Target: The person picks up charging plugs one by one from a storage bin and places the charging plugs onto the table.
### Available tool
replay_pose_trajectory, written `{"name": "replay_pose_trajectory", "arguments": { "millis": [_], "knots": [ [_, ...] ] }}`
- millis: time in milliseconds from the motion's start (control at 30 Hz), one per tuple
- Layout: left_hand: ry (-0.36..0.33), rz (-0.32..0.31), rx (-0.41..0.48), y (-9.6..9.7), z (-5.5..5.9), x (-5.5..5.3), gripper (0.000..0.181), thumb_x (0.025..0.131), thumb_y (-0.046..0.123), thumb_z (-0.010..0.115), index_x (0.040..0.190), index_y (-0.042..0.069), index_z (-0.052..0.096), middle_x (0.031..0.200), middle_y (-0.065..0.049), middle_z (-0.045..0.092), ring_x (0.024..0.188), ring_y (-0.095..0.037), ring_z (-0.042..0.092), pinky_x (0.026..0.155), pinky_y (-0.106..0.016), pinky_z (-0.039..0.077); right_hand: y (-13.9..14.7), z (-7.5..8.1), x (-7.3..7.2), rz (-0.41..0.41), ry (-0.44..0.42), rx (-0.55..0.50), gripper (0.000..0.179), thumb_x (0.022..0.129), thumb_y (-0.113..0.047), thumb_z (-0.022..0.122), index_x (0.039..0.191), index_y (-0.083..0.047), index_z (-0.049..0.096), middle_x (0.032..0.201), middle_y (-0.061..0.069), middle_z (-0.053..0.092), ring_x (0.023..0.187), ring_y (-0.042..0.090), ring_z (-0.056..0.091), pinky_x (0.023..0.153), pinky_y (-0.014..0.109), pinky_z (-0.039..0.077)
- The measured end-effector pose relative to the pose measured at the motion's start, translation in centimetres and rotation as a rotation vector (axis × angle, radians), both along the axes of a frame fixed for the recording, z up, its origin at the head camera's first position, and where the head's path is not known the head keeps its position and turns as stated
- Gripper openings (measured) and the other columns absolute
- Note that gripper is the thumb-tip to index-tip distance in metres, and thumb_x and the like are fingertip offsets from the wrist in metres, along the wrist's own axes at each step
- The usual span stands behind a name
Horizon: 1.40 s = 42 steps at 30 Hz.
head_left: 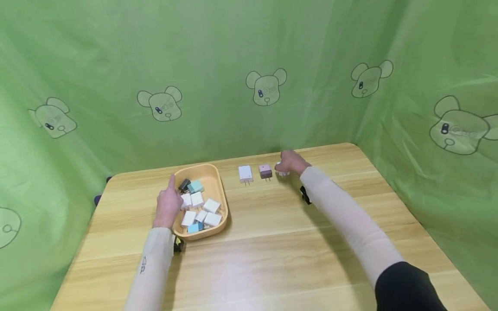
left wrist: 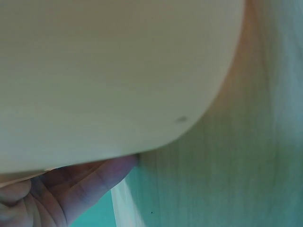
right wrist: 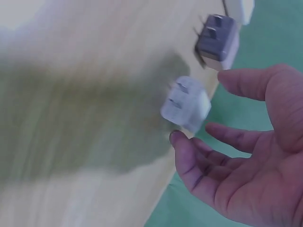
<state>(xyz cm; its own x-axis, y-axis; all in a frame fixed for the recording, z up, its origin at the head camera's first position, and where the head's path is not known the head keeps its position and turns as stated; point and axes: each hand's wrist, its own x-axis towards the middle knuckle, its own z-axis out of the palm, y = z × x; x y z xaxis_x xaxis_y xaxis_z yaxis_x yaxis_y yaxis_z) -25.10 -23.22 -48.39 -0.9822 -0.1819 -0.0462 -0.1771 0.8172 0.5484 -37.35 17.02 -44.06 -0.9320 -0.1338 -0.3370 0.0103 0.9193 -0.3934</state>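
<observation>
At the left side of the table, my left hand holds the rim of an orange plastic basket, index finger stretched forward along it. The left wrist view is mostly filled by the basket's outer wall, with part of the hand below. Inside lie several white plug chargers, plus blue, teal and black ones. Far back on the table, my right hand is at a small white charger. Its fingertips are right beside that charger, the thumb spread away toward a pink and dark purple charger.
The pink and purple charger and a larger white charger stand in a row left of the right hand, prongs toward me. Behind the wooden table hangs a green curtain with bear outlines, which also runs along both sides.
</observation>
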Motion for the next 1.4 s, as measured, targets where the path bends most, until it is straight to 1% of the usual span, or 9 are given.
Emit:
{"name": "replay_pose_trajectory", "arguments": {
  "millis": [67, 167, 267, 467, 667, 867, 1033, 1267, 1400],
  "knots": [
    [0.009, 0.001, -0.001, 0.0, 0.1, 0.0, 0.074, 0.1, 0.004, 0.043, 0.164, 0.012, 0.009, 0.068, -0.013, 0.057, 0.05, -0.019, 0.05, 0.046, -0.027, 0.046, -0.2, 0.5, -0.2, -0.021, 0.001, -0.028, 0.013, 0.089, -0.018, 0.06, 0.089, -0.008, 0.052, 0.08, 0.003, 0.047, 0.065, 0.015, 0.044, 0.056, 0.027, 0.04],
    [0.014, -0.001, 0.017, -0.1, 0.1, 0.0, 0.075, 0.1, 0.003, 0.043, 0.165, 0.013, 0.007, 0.067, -0.013, 0.057, 0.049, -0.018, 0.049, 0.046, -0.026, 0.046, -0.7, 1.1, -0.4, -0.033, 0.015, -0.057, 0.02, 0.088, -0.014, 0.059, 0.074, -0.015, 0.045, 0.071, -0.001, 0.041, 0.056, 0.011, 0.039, 0.052, 0.025, 0.038],
    [-0.006, 0.004, 0.038, -0.1, 0.1, 0.0, 0.077, 0.099, 0.003, 0.044, 0.165, 0.016, 0.006, 0.068, -0.012, 0.058, 0.049, -0.017, 0.049, 0.046, -0.026, 0.047, -1.4, 1.6, -0.3, -0.037, 0.038, -0.067, 0.023, 0.088, -0.013, 0.06, 0.073, -0.016, 0.043, 0.073, -0.001, 0.04, 0.057, 0.011, 0.038, 0.053, 0.025, 0.04],
    [-0.007, 0.006, 0.02, -0.1, -0.1, 0.0, 0.076, 0.099, 0.004, 0.044, 0.165, 0.015, 0.008, 0.068, -0.012, 0.058, 0.05, -0.019, 0.051, 0.047, -0.027, 0.047, -3.6, 2.9, 0.3, -0.019, 0.107, -0.056, 0.014, 0.088, -0.011, 0.06, 0.082, -0.013, 0.047, 0.079, 0.002, 0.043, 0.063, 0.015, 0.041, 0.058, 0.028, 0.043],
    [0.004, 0.002, 0.007, -0.2, -0.3, 0.1, 0.075, 0.099, 0.004, 0.044, 0.164, 0.014, 0.009, 0.069, -0.015, 0.059, 0.05, -0.021, 0.052, 0.045, -0.027, 0.046, -6.4, 3.4, 0.5, 0.024, 0.156, -0.093, 0.007, 0.09, -0.01, 0.061, 0.087, -0.01, 0.054, 0.09, 0.007, 0.056, 0.066, 0.015, 0.05, 0.06, 0.027, 0.05],
    [0.016, 0.006, 0.004, -0.2, -0.3, 0.1, 0.076, 0.097, 0.003, 0.045, 0.164, 0.013, 0.01, 0.073, -0.018, 0.061, 0.054, -0.024, 0.054, 0.049, -0.029, 0.048, -9.6, 4.4, 1.1, 0.08, 0.202, -0.091, 0.009, 0.093, -0.017, 0.062, 0.094, -0.01, 0.056, 0.095, 0.007, 0.059, 0.071, 0.018, 0.053, 0.062, 0.029, 0.052],
    [0.017, 0.01, 0.002, -0.2, -0.2, 0.0, 0.075, 0.097, 0.003, 0.045, 0.164, 0.013, 0.012, 0.076, -0.02, 0.063, 0.057, -0.025, 0.055, 0.051, -0.031, 0.049, -11.9, 5.0, 1.6, 0.124, 0.198, -0.11, 0.019, 0.093, -0.018, 0.06, 0.107, -0.006, 0.057, 0.101, 0.009, 0.06, 0.072, 0.019, 0.054, 0.063, 0.03, 0.053],
    [0.005, 0.015, 0.012, -0.2, -0.3, -0.1, 0.076, 0.099, 0.003, 0.044, 0.165, 0.015, 0.008, 0.081, -0.022, 0.065, 0.057, -0.024, 0.056, 0.051, -0.03, 0.05, -14.9, 5.4, 2.3, 0.186, 0.204, -0.137, 0.051, 0.093, -0.02, 0.061, 0.139, 0.0, 0.05, 0.134, 0.015, 0.059, 0.079, 0.02, 0.058, 0.076, 0.033, 0.057],
    [0.0, 0.014, 0.006, -0.1, -0.3, -0.1, 0.075, 0.099, 0.004, 0.044, 0.165, 0.014, 0.008, 0.079, -0.021, 0.064, 0.056, -0.024, 0.056, 0.051, -0.029, 0.05, -16.5, 5.4, 2.9, 0.214, 0.186, -0.157, 0.055, 0.094, -0.02, 0.062, 0.143, 0.0, 0.048, 0.141, 0.016, 0.057, 0.078, 0.018, 0.058, 0.074, 0.032, 0.057]
  ]
}}
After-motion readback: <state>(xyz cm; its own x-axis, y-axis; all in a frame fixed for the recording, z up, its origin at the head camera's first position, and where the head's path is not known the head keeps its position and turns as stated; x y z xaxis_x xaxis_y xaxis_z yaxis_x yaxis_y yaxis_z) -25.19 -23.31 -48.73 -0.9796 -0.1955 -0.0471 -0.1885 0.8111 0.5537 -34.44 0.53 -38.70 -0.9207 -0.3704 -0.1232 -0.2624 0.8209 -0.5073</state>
